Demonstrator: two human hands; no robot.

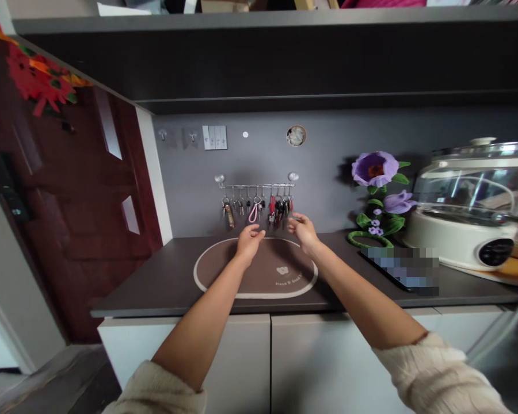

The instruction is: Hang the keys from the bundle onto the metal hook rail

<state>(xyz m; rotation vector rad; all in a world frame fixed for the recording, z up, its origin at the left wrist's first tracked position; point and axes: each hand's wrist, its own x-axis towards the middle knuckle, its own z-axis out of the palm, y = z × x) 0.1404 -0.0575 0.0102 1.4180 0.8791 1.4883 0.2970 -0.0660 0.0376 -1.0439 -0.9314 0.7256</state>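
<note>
As left hand [250, 238] and right hand [303, 229] hover, grips open, dangling keys [280, 208], pink loop [253, 214].

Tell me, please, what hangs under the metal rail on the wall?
Under the rail, bunches of keys hang on hooks, with a pink loop, a red fob and a brown fob. The right hand partly hides the rightmost bunch's lower end.

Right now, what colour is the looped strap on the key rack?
The strap is pink; head view.
</note>
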